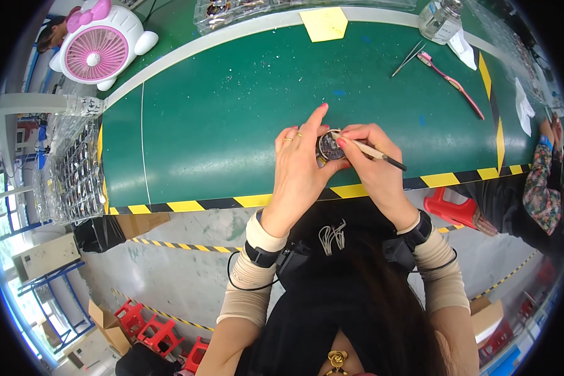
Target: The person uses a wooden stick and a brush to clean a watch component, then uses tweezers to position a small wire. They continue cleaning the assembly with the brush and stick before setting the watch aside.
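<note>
Near the front edge of the green table, my left hand [296, 164] is closed round a small watch head [327, 149] with a dark round face and a pale metal rim. Its forefinger sticks out past the watch. My right hand [381, 175] pinches a slim pale wooden stick [373, 152] with a dark rear end. The stick's front tip meets or nearly meets the watch face; the fingertips partly hide the contact.
A pair of tweezers [407, 59], a pink toothbrush [451, 81] and a glass jar [440, 22] are at the far right. A pink-and-white fan [96, 53] stands far left, above stacked clear trays [78, 166]. At right, another person's patterned sleeve [543, 194] shows near a red stool [448, 208].
</note>
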A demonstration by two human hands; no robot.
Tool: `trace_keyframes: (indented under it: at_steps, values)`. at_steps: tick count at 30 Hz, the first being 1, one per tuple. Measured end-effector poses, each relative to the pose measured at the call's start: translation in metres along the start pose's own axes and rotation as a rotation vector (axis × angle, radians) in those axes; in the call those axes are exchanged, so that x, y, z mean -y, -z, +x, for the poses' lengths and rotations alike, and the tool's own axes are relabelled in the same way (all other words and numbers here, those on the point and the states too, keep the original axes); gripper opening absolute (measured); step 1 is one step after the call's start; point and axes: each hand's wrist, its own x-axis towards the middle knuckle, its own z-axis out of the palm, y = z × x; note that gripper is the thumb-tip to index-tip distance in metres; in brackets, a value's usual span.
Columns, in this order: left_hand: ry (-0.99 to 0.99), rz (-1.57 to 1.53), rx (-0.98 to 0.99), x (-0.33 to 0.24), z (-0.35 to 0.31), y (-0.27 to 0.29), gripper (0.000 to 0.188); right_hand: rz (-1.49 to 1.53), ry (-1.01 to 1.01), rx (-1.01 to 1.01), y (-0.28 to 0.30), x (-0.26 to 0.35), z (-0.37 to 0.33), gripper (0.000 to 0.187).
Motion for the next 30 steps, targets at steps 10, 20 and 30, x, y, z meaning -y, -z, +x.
trace_keyframes:
  at_steps: [10, 20, 30]
  values:
    - [0.016, -0.006, -0.010, 0.001, 0.000, -0.001, 0.088, -0.125, 0.091, 0.034, -0.004, -0.002, -0.001, 0.008]
    - [0.001, 0.017, -0.026, 0.003, 0.000, -0.002, 0.086, -0.161, 0.132, 0.060, -0.002, -0.003, 0.001, 0.008]
    - [-0.011, 0.033, -0.023, 0.003, -0.001, -0.002, 0.086, -0.087, 0.001, 0.088, -0.001, -0.002, -0.001, 0.007]
